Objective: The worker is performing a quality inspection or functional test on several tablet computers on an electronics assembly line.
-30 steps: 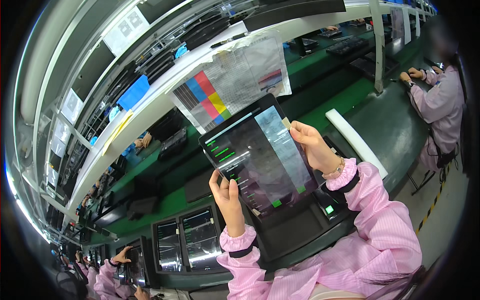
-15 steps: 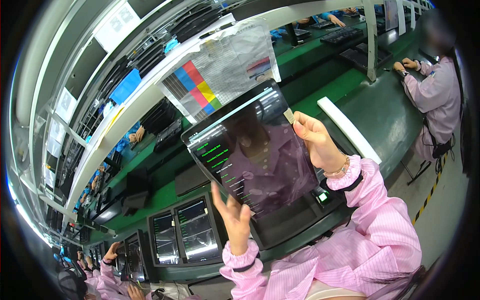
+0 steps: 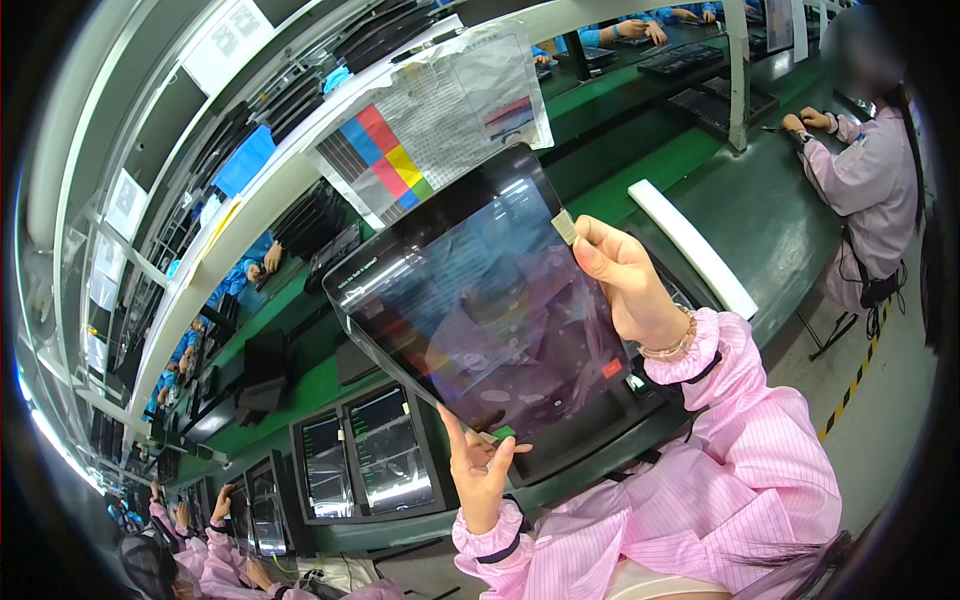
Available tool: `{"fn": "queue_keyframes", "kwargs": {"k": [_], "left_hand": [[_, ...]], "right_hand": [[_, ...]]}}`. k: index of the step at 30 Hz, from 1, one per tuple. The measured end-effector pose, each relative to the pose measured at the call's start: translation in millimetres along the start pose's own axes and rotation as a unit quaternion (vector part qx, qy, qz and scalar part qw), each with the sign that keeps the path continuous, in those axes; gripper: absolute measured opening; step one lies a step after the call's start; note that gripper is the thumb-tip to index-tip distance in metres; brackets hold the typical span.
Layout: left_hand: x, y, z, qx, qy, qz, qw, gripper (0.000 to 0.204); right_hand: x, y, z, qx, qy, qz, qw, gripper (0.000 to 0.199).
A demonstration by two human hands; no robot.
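Observation:
A black tablet is tilted up in front of me, with a dim, reflective picture on its screen. My right hand is closed on its right edge, thumb on the front, beside a small beige tab. My left hand is at the lower left corner, fingers apart. Its fingertips are on or close to the glass by a small green button; contact is hard to make out. A red button shows near the screen's lower right. Part of a black tray is visible under the tablet.
Two more tablets lie in a black tray on the green bench, left of my left hand. A white foam strip lies to the right. Beyond the tablet hangs a colour-patterned sheet. Co-workers are at right, far side and lower left.
The screen has gone from a list of coloured text lines to a dim picture with green and red buttons. The tablet has shifted slightly left, and my left hand has moved down to its lower corner.

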State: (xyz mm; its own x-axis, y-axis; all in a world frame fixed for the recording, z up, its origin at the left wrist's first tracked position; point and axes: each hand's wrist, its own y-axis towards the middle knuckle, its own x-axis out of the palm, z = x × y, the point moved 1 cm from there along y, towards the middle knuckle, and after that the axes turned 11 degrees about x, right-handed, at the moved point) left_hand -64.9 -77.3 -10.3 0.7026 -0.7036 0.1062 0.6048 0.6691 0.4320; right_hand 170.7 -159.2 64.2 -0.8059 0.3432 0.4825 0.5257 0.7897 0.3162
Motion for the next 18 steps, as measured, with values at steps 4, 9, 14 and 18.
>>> {"fn": "queue_keyframes", "kwargs": {"k": [4, 9, 14, 18], "left_hand": [[0.7, -0.2, 1.7, -0.005, -0.016, 0.01, 1.0, 0.088], [2.1, 0.4, -0.4, -0.007, 0.003, 0.009, 1.0, 0.09], [3.7, 0.8, -0.3, -0.016, -0.006, 0.022, 1.0, 0.089], [3.1, 1.1, 0.2, -0.017, 0.005, 0.028, 0.999, 0.089]], "right_hand": [[7.1, -2.5, -7.5, 0.011, 0.007, -0.012, 1.0, 0.02], [2.9, -2.5, -8.0, 0.006, 0.031, -0.062, 0.998, 0.022], [6.8, -2.5, -10.3, 0.012, 0.035, -0.049, 0.998, 0.021], [3.1, 0.3, -3.5, 0.023, 0.027, -0.039, 0.999, 0.02]]}}
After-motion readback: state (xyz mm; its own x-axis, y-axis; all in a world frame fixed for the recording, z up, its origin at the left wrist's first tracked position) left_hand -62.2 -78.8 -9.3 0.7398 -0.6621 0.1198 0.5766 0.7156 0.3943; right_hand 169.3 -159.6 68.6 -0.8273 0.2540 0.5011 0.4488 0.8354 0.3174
